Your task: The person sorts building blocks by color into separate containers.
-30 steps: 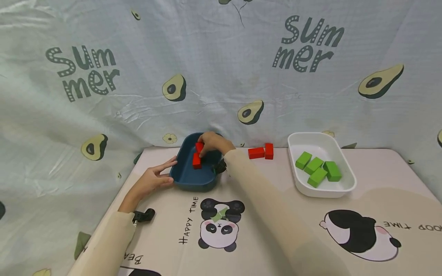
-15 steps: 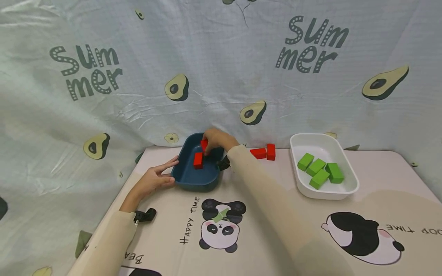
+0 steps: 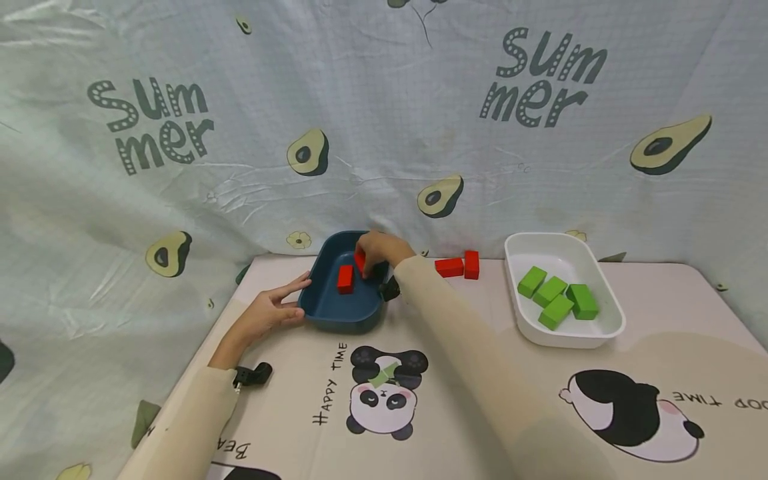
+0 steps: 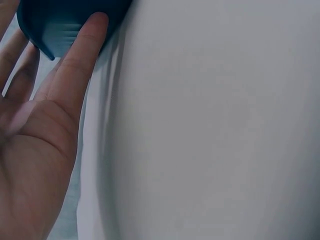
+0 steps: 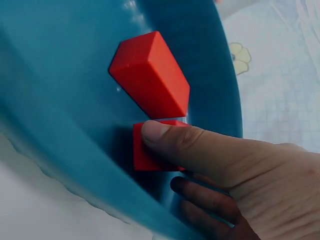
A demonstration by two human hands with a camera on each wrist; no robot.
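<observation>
My right hand (image 3: 384,249) reaches into a dark blue bin (image 3: 336,313) and pinches a red block (image 3: 360,261) near its far right side. In the right wrist view, the thumb presses on top of that held red block (image 5: 145,159), while the other fingers are partly hidden behind it. A second red block (image 3: 345,279) lies on the bin floor just to the left, apart from my hand. My left hand (image 3: 264,319) rests against the bin's left wall with fingers spread and straight. In the left wrist view, a fingertip of it touches the blue wall (image 4: 60,32).
Two red blocks, one lying crosswise (image 3: 449,268) and one lengthwise (image 3: 471,265), are on the table right of the blue bin. Farther right stands a white bin (image 3: 576,339) with several green blocks (image 3: 549,291). A printed curtain (image 3: 372,120) hangs behind the table.
My right hand has shifted the held red block rightward inside the blue bin, away from the other block. The left hand stays at the bin's wall. The head view has shifted slightly.
</observation>
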